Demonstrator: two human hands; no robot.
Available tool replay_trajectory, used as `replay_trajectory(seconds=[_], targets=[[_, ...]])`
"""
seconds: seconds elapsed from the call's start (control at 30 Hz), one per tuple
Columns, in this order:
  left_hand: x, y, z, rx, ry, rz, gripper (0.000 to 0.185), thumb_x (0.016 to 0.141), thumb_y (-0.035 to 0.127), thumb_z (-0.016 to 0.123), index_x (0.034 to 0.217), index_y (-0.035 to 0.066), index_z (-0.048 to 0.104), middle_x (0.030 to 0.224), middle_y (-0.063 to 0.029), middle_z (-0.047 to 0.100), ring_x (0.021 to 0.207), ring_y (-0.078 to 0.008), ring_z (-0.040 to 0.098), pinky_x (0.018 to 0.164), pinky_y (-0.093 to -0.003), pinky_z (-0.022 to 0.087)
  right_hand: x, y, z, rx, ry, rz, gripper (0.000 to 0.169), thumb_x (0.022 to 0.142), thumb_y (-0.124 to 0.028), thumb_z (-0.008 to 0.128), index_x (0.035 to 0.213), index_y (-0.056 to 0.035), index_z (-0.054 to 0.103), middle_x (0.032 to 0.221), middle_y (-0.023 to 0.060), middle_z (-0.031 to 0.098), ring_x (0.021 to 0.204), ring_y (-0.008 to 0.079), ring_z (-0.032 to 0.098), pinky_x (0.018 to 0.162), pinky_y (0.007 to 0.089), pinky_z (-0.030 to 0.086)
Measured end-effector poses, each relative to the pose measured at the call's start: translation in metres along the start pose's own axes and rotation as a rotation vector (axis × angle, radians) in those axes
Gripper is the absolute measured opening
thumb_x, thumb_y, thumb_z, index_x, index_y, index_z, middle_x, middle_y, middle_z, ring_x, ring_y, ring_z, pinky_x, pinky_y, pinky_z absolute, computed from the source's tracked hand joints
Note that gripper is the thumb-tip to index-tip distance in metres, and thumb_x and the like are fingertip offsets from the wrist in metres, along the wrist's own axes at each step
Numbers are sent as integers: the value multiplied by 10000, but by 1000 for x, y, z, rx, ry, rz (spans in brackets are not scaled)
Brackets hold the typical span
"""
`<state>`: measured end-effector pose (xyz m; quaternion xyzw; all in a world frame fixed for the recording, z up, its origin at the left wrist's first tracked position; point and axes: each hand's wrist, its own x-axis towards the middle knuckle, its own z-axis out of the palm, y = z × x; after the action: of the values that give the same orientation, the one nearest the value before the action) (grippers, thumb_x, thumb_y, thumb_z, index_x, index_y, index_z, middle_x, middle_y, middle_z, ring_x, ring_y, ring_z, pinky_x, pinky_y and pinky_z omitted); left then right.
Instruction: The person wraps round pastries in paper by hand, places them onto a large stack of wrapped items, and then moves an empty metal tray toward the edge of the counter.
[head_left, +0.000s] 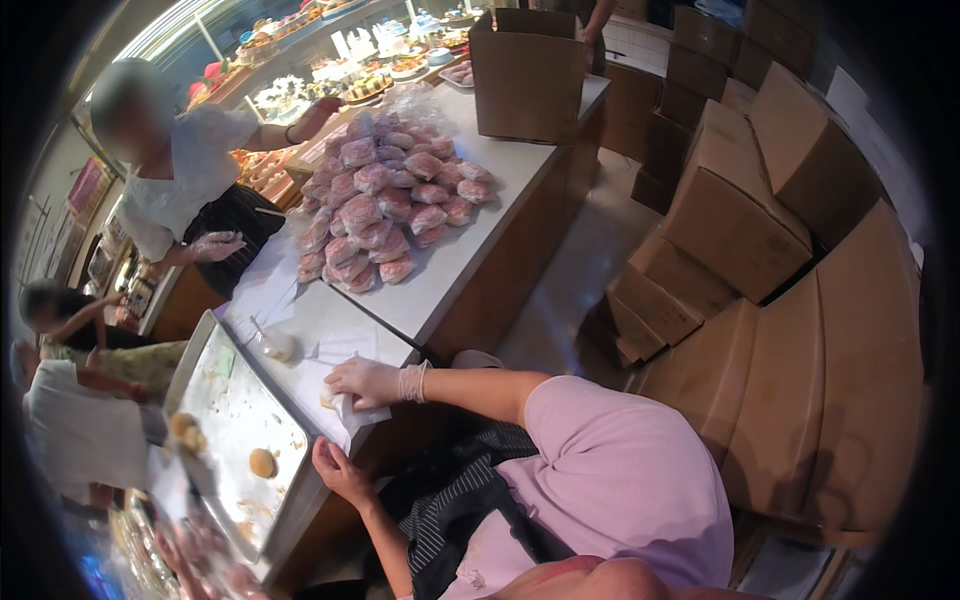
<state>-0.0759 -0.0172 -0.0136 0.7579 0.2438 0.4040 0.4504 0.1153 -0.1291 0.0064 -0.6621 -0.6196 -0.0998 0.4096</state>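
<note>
My right hand (367, 381), in a clear plastic glove, grips a light-coloured bun (327, 399) mostly covered by its fingers and a sheet of white paper (346, 424). My bare left hand (341, 469) is at the table's front edge, beside the paper's lower corner, with nothing seen in it. A metal baking tray (300, 435) lies to the left of both hands. A single round bun (262, 463) sits on it among crumbs. Beyond my right hand stands a small jar of pale filling (274, 345) with a utensil in it.
A heap of buns in printed wrappers (375, 202) covers the far table. Behind it is a tall cardboard box (529, 82). Stacked cartons (739, 202) fill the right side. A co-worker with a gloved hand (217, 245) stands across the table; blurred gloved hands (202, 547) work beyond the tray.
</note>
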Motion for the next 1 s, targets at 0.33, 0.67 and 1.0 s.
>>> replay_trajectory(seconds=[0.33, 0.67, 1.0], targets=[[14, 16, 5, -264, 31, -386, 524, 826, -21, 641, 1297, -74, 418, 1175, -140, 547, 996, -179, 558, 844, -275, 473, 13, 3, 2, 54, -75, -8, 557, 612, -303, 799, 1080, -88, 585, 1263, 131, 541, 1145, 315, 516, 968, 403, 397], [21, 3, 23, -549, -111, -520, 470, 743, -89, 575, 1209, -70, 516, 1047, -106, 625, 886, -166, 622, 785, -274, 492, 2, -5, -13, 14, -113, -3, 584, 587, -209, 793, 1131, -116, 601, 1179, 85, 590, 1105, 284, 543, 959, 405, 402], [45, -4, 21, -90, -213, -459, 321, 813, 74, 625, 1117, -26, 597, 947, -113, 671, 819, -175, 634, 734, -300, 498, 13, 0, -1, 61, -78, -83, 543, 589, -138, 756, 1105, -103, 592, 1170, 77, 598, 1098, 280, 548, 941, 408, 411]])
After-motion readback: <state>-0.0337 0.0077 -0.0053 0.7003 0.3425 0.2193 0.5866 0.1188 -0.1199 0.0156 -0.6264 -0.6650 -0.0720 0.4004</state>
